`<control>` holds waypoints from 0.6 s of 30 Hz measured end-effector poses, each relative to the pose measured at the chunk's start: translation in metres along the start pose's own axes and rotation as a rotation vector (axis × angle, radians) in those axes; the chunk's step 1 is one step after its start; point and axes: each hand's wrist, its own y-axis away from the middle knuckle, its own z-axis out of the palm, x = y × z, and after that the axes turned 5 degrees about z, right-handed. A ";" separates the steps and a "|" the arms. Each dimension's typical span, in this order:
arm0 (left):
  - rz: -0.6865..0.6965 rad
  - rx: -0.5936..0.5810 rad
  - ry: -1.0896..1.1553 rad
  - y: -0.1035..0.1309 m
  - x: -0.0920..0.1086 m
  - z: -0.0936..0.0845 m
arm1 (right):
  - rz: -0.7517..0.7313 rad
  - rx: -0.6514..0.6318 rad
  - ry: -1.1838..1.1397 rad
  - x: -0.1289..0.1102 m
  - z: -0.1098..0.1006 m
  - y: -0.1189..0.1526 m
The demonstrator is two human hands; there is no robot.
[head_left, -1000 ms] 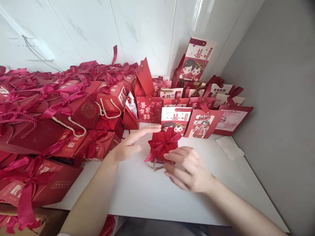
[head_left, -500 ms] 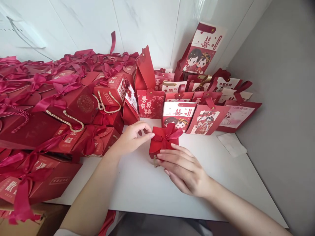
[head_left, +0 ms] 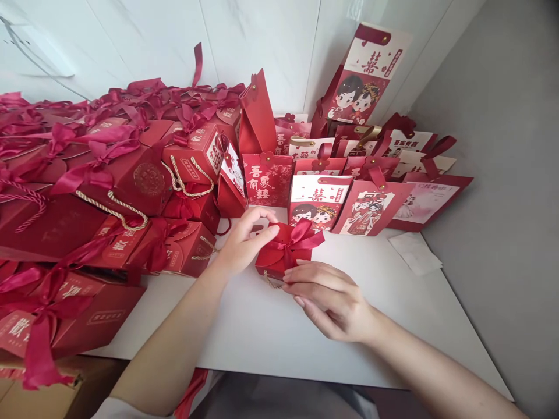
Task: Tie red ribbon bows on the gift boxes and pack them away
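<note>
A small red box [head_left: 276, 259] with a red ribbon bow [head_left: 292, 240] on its lid sits on the white table [head_left: 244, 331]. At the box's back left corner, my left hand [head_left: 248, 238] has its thumb and index finger closed on the edge or ribbon there. My right hand [head_left: 329, 297] lies against the front right side, fingertips together near the box and a beige cord handle [head_left: 271, 281]; whatever they pinch is hidden.
Red ribboned boxes [head_left: 131, 174] are piled at the left. Upright red and white gift bags [head_left: 319, 198] stand behind the box, towards the right. A white paper [head_left: 414, 254] lies near the grey wall, and a cardboard carton [head_left: 52, 390] is at bottom left.
The small box has shifted slightly left and turned a little. My left hand has moved with it, staying at its back left corner. My right hand's fingers have drawn closer together.
</note>
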 end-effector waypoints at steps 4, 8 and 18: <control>0.036 -0.122 -0.001 0.001 0.006 0.006 | 0.022 0.006 -0.040 -0.003 0.000 -0.001; -0.005 -0.158 -0.001 -0.001 0.007 0.009 | 0.217 0.111 -0.221 -0.006 -0.008 -0.005; -0.051 -0.171 0.016 -0.002 0.004 0.007 | 0.510 0.132 -0.258 0.007 -0.026 -0.003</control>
